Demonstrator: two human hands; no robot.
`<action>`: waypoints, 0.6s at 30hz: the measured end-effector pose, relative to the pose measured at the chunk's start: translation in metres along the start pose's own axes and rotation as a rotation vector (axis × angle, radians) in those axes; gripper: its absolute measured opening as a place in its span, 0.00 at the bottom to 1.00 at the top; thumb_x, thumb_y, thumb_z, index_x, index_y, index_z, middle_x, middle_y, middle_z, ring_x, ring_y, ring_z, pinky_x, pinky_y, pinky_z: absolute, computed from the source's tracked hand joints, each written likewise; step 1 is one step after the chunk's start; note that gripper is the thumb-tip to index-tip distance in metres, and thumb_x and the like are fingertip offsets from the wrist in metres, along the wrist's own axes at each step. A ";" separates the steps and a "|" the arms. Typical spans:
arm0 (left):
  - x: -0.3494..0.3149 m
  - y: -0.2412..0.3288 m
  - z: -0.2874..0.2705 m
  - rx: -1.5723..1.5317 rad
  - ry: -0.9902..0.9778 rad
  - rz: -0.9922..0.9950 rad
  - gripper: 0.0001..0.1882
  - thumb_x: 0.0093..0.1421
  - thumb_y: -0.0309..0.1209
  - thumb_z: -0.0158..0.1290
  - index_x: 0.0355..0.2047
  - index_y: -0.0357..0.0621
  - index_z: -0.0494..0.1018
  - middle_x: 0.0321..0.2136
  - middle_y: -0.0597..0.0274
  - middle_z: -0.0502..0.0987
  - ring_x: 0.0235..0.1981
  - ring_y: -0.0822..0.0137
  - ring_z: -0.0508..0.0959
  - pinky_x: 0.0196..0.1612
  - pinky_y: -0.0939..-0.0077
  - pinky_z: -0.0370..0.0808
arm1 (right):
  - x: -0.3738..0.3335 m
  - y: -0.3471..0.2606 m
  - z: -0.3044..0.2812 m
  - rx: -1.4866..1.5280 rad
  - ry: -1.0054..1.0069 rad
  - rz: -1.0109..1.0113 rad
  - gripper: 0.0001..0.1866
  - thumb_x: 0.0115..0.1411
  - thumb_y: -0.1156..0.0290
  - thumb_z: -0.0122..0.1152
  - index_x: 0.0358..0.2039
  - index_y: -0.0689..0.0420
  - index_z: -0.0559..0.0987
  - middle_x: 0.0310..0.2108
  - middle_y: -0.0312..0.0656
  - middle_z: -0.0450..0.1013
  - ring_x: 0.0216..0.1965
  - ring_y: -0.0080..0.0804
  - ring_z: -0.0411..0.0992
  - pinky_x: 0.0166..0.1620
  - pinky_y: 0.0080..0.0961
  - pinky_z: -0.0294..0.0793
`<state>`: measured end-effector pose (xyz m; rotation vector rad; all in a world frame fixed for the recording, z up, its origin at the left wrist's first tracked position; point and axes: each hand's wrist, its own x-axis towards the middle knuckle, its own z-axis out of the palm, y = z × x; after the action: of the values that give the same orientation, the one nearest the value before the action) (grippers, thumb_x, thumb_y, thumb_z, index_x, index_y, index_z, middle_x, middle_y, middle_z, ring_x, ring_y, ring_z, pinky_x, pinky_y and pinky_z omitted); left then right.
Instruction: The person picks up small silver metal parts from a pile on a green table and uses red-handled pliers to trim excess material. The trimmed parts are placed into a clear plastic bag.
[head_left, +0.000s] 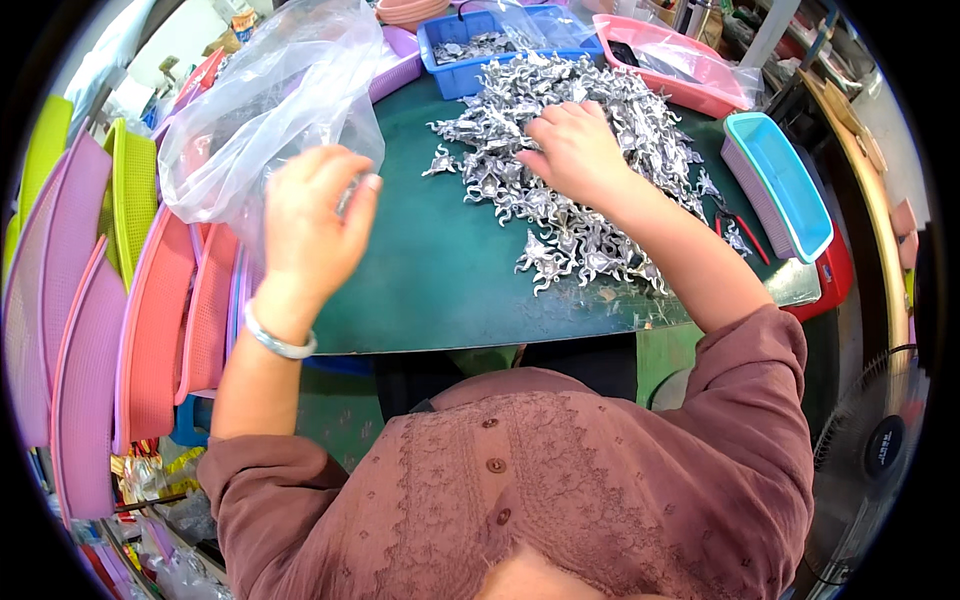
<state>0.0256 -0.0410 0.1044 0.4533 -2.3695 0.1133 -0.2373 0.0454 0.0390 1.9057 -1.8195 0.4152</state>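
Observation:
A big heap of small silver metal castings point(490, 130) with curled, pointed arms covers the far middle and right of the green table point(430, 270). My right hand point(575, 150) rests over the heap, thumb and fingers apart, with no casting plainly gripped. On the left, my left hand point(320, 215) is raised in front of a clear plastic bag point(270, 130). Its fingers curl toward the thumb. A greyish bit shows between them, too small to name. Whether this hand touches the bag cannot be made out.
A blue bin point(445, 75) of metal pieces and a pink tray point(690, 88) stand behind the heap. Right of it are red-handled pliers point(752, 240) and a turquoise-and-lilac basket point(780, 175). Stacked plastic baskets point(155, 330) crowd the left. A fan point(880, 445) stands at right.

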 end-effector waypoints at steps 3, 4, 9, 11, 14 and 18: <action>-0.012 0.007 0.018 -0.186 -0.111 -0.047 0.06 0.47 0.25 0.53 0.27 0.39 0.72 0.28 0.54 0.73 0.32 0.55 0.73 0.36 0.69 0.68 | 0.015 -0.002 0.017 -0.038 -0.020 0.017 0.10 0.48 0.61 0.56 0.23 0.55 0.74 0.24 0.38 0.68 0.32 0.35 0.67 0.37 0.31 0.60; -0.015 0.009 0.022 -0.261 -0.155 -0.079 0.06 0.47 0.25 0.53 0.27 0.38 0.72 0.28 0.54 0.73 0.32 0.55 0.73 0.36 0.69 0.69 | 0.019 0.001 0.020 -0.013 -0.028 0.041 0.10 0.48 0.62 0.56 0.23 0.55 0.75 0.23 0.40 0.69 0.31 0.36 0.68 0.36 0.32 0.61; -0.031 0.013 0.038 -0.368 -0.235 -0.141 0.06 0.48 0.25 0.53 0.28 0.37 0.72 0.26 0.56 0.73 0.30 0.60 0.73 0.35 0.73 0.69 | 0.023 0.016 0.009 0.447 -0.012 0.297 0.10 0.50 0.67 0.54 0.25 0.61 0.76 0.22 0.43 0.73 0.26 0.34 0.71 0.32 0.30 0.69; -0.035 0.016 0.042 -0.528 -0.294 -0.296 0.07 0.48 0.25 0.53 0.29 0.37 0.72 0.27 0.58 0.73 0.31 0.64 0.73 0.35 0.75 0.68 | 0.019 0.018 -0.006 0.845 -0.077 0.514 0.09 0.51 0.68 0.56 0.25 0.62 0.76 0.20 0.36 0.72 0.24 0.23 0.68 0.30 0.21 0.68; -0.038 0.021 0.051 -0.780 -0.400 -0.522 0.11 0.52 0.27 0.52 0.35 0.36 0.71 0.29 0.62 0.74 0.32 0.73 0.72 0.37 0.81 0.67 | 0.008 0.017 -0.020 1.406 -0.139 0.613 0.08 0.52 0.69 0.57 0.25 0.62 0.76 0.20 0.35 0.71 0.22 0.20 0.66 0.28 0.17 0.65; -0.032 0.033 0.065 -1.208 -0.423 -0.691 0.15 0.58 0.33 0.46 0.41 0.35 0.67 0.30 0.61 0.73 0.31 0.74 0.71 0.38 0.83 0.67 | -0.011 -0.007 -0.028 1.714 -0.172 0.687 0.07 0.51 0.70 0.58 0.26 0.61 0.76 0.19 0.35 0.71 0.21 0.18 0.65 0.28 0.14 0.64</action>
<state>-0.0049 -0.0144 0.0364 0.6515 -2.0213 -1.7336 -0.2284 0.0698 0.0558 1.8840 -2.3670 2.7848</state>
